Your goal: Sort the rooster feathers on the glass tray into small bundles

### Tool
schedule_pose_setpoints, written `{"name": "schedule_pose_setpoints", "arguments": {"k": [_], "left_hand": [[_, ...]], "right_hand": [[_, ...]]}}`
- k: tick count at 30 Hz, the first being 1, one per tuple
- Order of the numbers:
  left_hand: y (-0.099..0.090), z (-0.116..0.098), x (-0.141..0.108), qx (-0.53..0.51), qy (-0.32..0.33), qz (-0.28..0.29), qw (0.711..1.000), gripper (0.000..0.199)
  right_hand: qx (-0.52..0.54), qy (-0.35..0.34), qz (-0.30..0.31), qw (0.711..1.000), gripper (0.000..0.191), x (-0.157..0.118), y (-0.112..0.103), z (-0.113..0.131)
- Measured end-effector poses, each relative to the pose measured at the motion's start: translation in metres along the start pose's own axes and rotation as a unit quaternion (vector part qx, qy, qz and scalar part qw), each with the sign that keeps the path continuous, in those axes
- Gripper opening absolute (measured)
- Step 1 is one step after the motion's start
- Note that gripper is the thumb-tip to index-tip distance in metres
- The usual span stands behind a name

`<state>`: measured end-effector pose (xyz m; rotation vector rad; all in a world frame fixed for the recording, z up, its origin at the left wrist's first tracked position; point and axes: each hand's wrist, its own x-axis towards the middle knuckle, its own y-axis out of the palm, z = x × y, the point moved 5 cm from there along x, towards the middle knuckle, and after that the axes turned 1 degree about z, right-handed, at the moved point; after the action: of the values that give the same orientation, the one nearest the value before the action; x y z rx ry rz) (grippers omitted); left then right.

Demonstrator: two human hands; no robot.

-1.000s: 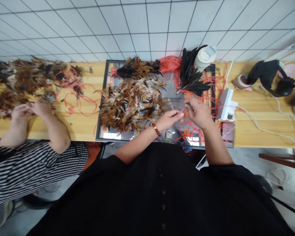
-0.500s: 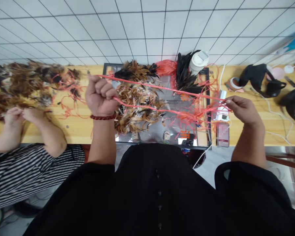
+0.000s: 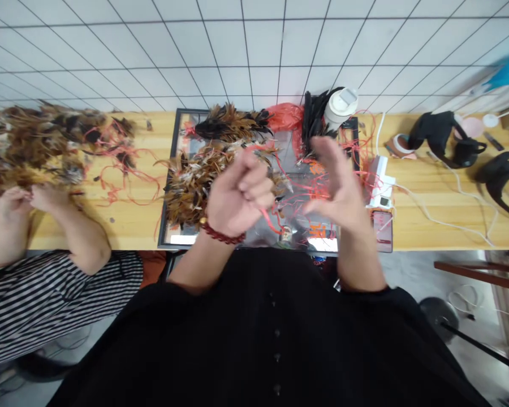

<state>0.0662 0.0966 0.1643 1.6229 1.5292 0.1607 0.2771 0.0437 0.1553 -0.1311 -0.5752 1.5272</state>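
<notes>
My left hand, with a dark red bead bracelet on the wrist, is closed around a red plastic string. One end hangs below the fist and another part comes out near the thumb. My right hand is raised to the right of it, blurred, with thumb and fingers apart and nothing between them. Under the hands lies a dark-framed glass panel. Brown feathers lie on its left part, beside my left hand. Loose red strings are scattered on the glass behind my right hand.
Behind are a brown-black feather bundle, a red plastic bag, black feathers and a white cup. A phone and white power strip lie right. A co-worker's hands are at feathers on the left.
The string was stretched between both hands; now my right hand has let it go and opened. Both hands have moved inward, closer together over the glass panel.
</notes>
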Motion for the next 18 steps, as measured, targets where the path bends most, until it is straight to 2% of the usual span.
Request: {"name": "schedule_pose_setpoints", "arguments": {"k": [1,2,4,5,7,9,10,12,13,14,15,16,17,18], "left_hand": [[0.007,0.011,-0.004,0.024,-0.027,-0.006,0.999,0.021],[0.011,0.014,-0.008,0.036,-0.04,-0.008,0.999,0.022],[0.01,-0.003,-0.009,0.026,-0.026,-0.001,0.999,0.026],[0.004,-0.022,-0.006,0.008,-0.005,0.011,1.0,0.028],[-0.019,-0.071,0.001,-0.053,0.077,0.042,0.995,0.033],[-0.056,-0.116,0.011,-0.12,0.131,0.06,0.982,0.039],[-0.08,-0.133,0.017,-0.144,0.149,0.048,0.977,0.041],[-0.127,-0.152,0.026,-0.174,0.178,0.001,0.969,0.041],[-0.148,-0.154,0.03,-0.176,0.187,-0.029,0.966,0.039],[-0.163,-0.15,0.034,-0.167,0.183,-0.056,0.967,0.038],[-0.173,-0.144,0.035,-0.173,0.212,-0.092,0.957,0.042],[-0.175,-0.133,0.036,-0.16,0.23,-0.119,0.953,0.044],[-0.168,-0.119,0.036,-0.131,0.242,-0.137,0.952,0.042],[-0.15,-0.1,0.038,-0.08,0.228,-0.109,0.964,0.033]], "right_hand": [[0.057,-0.012,0.045,0.997,0.088,0.005,0.03,0.015],[0.108,-0.008,0.105,0.988,0.08,0.006,0.056,0.025],[0.205,0.024,0.216,0.954,0.048,-0.003,0.088,0.027],[0.24,0.05,0.248,0.937,0.038,-0.011,0.092,0.02],[0.277,0.104,0.252,0.921,0.034,-0.028,0.075,-0.003],[0.257,0.145,0.215,0.931,0.034,-0.042,0.038,-0.031],[0.23,0.163,0.191,0.94,0.036,-0.047,0.017,-0.044],[0.153,0.197,0.133,0.959,0.04,-0.052,-0.023,-0.066],[0.113,0.207,0.113,0.965,0.043,-0.052,-0.039,-0.073],[0.076,0.211,0.101,0.969,0.045,-0.05,-0.05,-0.077],[0.042,0.207,0.1,0.972,0.046,-0.047,-0.057,-0.078],[0.01,0.196,0.108,0.975,0.046,-0.041,-0.058,-0.076],[-0.021,0.177,0.124,0.976,0.045,-0.033,-0.054,-0.072],[-0.051,0.153,0.147,0.976,0.043,-0.024,-0.047,-0.065]]}}
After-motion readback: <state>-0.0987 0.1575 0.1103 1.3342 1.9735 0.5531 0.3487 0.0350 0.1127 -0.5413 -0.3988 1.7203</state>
